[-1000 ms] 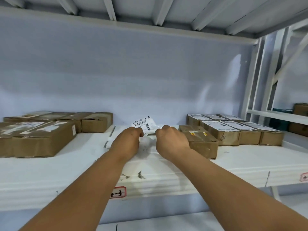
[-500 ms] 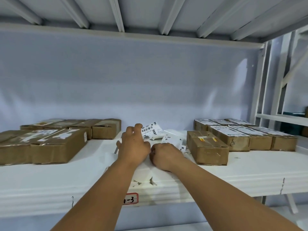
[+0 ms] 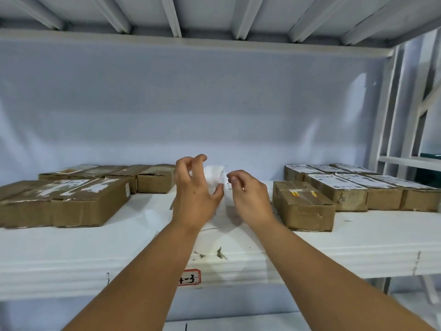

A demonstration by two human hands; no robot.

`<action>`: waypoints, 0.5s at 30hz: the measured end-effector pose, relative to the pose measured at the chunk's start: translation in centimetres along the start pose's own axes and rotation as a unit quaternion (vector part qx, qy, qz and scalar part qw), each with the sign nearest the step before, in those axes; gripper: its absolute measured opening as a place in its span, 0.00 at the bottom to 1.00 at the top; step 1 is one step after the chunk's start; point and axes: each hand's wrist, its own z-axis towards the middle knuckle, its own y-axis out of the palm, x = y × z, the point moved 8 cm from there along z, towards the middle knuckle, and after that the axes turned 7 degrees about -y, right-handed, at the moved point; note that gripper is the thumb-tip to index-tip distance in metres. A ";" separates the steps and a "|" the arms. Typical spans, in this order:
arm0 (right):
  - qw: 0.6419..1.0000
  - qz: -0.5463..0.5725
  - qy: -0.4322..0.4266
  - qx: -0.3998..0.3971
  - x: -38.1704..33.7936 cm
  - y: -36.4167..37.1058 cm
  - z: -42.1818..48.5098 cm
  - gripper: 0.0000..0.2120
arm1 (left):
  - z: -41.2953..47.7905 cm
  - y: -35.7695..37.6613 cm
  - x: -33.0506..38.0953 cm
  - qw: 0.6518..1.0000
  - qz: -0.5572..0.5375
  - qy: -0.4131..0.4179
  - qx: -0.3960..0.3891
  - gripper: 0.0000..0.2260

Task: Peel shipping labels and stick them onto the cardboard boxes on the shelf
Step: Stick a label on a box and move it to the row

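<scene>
A white shipping label sheet (image 3: 214, 177) is held upright between my two hands above the middle of the white shelf (image 3: 358, 237). My left hand (image 3: 194, 194) grips its left side with the thumb, fingers curled above it. My right hand (image 3: 249, 195) pinches its right edge. Right of my hands sits a cardboard box (image 3: 303, 206) with no label on top. Behind it stands a group of boxes with labels (image 3: 346, 185). Brown cardboard boxes (image 3: 66, 199) lie at the left, some with torn white label remains.
Loose white paper (image 3: 155, 215) lies on the shelf under my hands. A red-bordered tag (image 3: 189, 277) marks the shelf's front edge. White shelf uprights (image 3: 391, 130) stand at the right, with the ribbed underside of the upper shelf overhead.
Both hands have lifted off the shelf with the label sheet, and it now stands upright between them. The printed barcode side no longer faces me.
</scene>
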 end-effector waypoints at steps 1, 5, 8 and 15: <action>1.000 0.024 0.005 -0.005 -0.2 -0.1 -0.1 0.12 | -0.1 0.2 0.4 1.000 -0.002 0.016 -0.006 0.30; 0.993 0.096 0.062 -0.027 0.4 0.5 -0.1 0.19 | -0.9 0.9 1.7 0.998 -0.012 0.045 -0.049 0.28; 0.980 0.171 0.099 -0.018 1.1 0.4 -0.1 0.18 | -1.2 1.4 1.7 0.995 -0.007 0.038 -0.088 0.29; 0.933 0.315 0.169 0.045 2.5 0.0 -0.1 0.17 | -1.3 2.0 2.2 0.987 0.059 0.098 -0.113 0.19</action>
